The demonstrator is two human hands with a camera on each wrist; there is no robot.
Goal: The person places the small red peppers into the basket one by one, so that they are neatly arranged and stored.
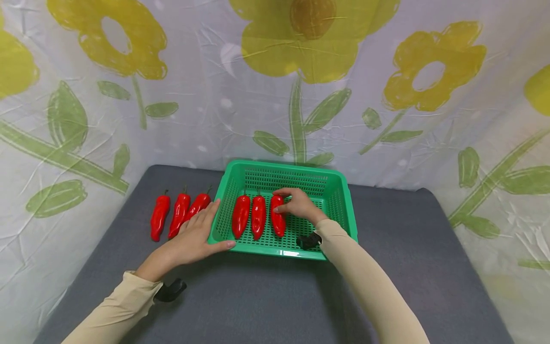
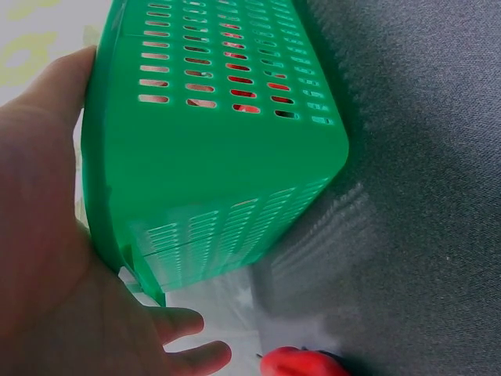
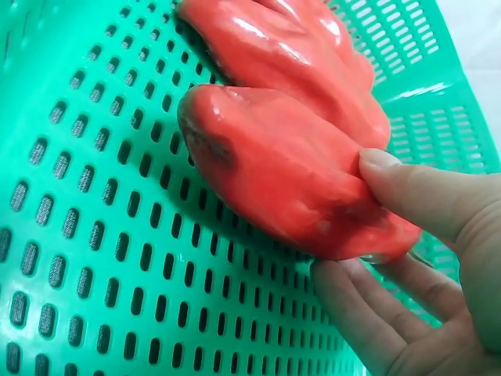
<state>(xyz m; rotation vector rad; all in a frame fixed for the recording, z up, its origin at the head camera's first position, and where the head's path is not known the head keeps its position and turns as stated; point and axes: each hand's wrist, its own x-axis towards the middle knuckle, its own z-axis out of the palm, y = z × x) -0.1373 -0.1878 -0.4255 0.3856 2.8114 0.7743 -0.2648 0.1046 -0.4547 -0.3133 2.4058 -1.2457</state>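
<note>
A red pepper (image 1: 279, 225) lies lengthwise in the right part of a row inside the green plastic basket (image 1: 258, 248). My right hand (image 1: 301, 205) pinches it near its stem end; in the right wrist view the thumb (image 3: 427, 188) is on one side, fingers on the other. Two more red peppers, one on the far left (image 1: 240, 217) and one in the middle (image 1: 258, 217), rest on the basket floor. My left hand (image 1: 191, 242), fingers spread and fairly straight, touches the basket's near left corner. The left wrist view shows its palm against the rim (image 2: 98, 157).
Outside the basket, left of it, three red peppers (image 1: 179, 215) lie side by side on the dark grey tabletop (image 1: 258, 306); my left hand partly covers the nearest one. A flower-printed white curtain (image 1: 206, 95) hangs behind and around the table.
</note>
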